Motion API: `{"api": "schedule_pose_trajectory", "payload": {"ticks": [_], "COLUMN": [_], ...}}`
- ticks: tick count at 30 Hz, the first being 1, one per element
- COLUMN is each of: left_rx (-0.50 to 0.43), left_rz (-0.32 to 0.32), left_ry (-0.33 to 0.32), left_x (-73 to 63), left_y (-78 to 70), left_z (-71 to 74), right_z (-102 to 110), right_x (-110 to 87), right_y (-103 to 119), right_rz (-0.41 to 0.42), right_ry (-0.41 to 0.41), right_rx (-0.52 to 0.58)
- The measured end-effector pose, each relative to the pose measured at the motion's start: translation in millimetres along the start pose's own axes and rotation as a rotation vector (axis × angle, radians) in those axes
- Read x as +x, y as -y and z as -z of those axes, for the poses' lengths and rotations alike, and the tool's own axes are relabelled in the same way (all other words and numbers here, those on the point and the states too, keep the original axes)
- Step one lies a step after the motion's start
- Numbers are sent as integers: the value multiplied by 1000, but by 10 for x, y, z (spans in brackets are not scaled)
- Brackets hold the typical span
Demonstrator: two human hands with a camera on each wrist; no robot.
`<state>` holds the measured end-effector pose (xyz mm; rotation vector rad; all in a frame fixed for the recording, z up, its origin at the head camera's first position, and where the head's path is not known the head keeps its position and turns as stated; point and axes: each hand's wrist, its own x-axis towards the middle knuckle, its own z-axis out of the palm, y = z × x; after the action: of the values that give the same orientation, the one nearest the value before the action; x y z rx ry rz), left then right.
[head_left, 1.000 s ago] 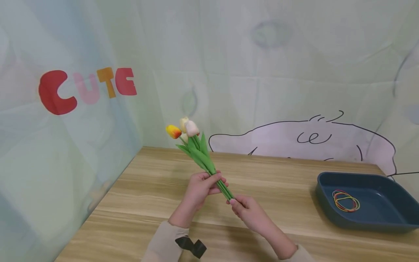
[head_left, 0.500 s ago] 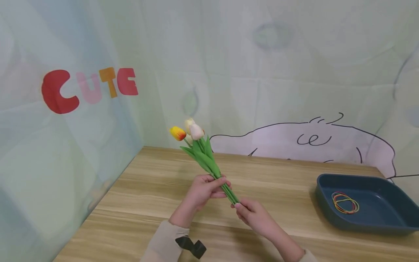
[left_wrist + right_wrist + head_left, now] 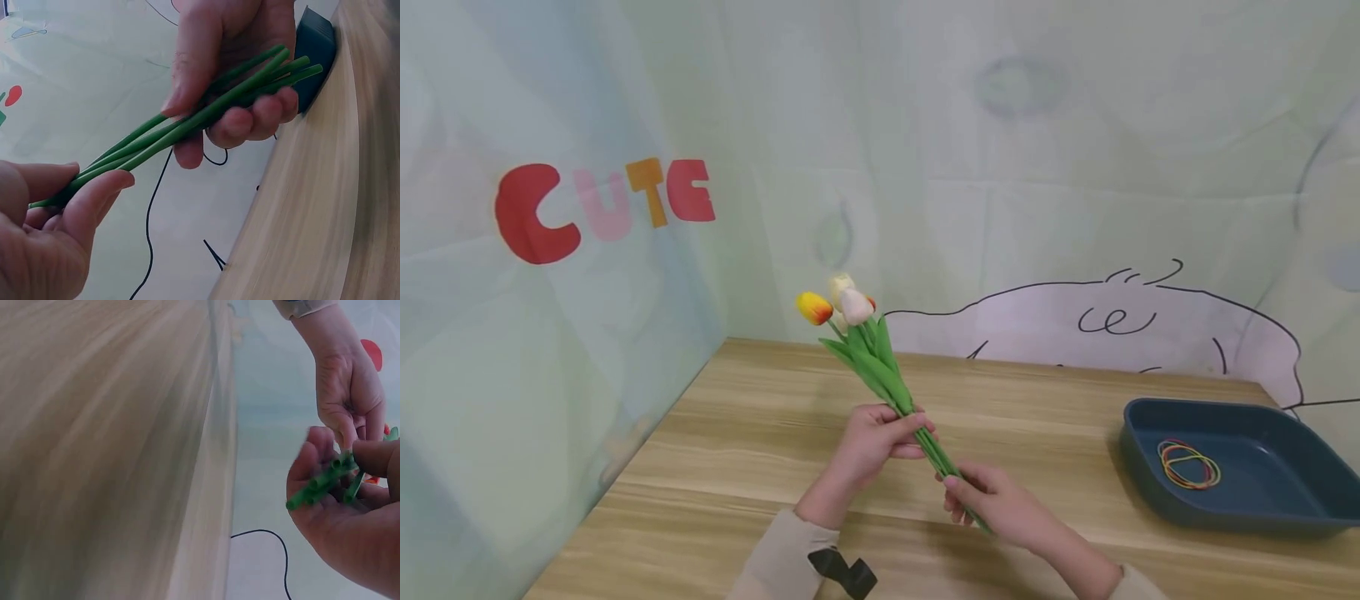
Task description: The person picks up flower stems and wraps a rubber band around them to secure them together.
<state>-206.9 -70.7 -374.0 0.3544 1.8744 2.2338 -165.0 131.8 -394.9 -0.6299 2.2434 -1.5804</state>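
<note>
I see yellow-orange-and-white artificial-looking tulip bunch (image 3: 891,387), six o'clock, blooms (image 3: 815,308) toward eleven. Left hand (image 3: 868,442) pinches slim green stems (image 3: 212,111); right hand (image 3: 1000,504) grasps lower stems. Best: light grip, uneven tips (image 3: 304,60) levelled.

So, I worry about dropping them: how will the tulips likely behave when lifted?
The tulips will probably stay stiff: their stems run straight between left hand and right hand. They may splay apart, since the stem ends fan slightly and no tie shows.
</note>
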Motion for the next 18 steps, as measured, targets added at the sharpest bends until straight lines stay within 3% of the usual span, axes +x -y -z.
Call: {"api": "schedule_pose_trajectory", "payload": {"ticks": [6,11,18], "left_rx": [-13,-23,-31], "left_rz": [-11,-12,-23], "left_ry": [-21,-45,-29], "left_x": [5,10,-12], "left_y": [-18,-52,-75], "left_z": [-16,-7,3], "right_z": [239,481,834], "right_x": [-69,-127,-260], "right_y": [55,177,281], "right_rz": [-45,-71,-162], "right_ry": [-16,-80,-201], "right_rx": [-54,-112,-214]}}
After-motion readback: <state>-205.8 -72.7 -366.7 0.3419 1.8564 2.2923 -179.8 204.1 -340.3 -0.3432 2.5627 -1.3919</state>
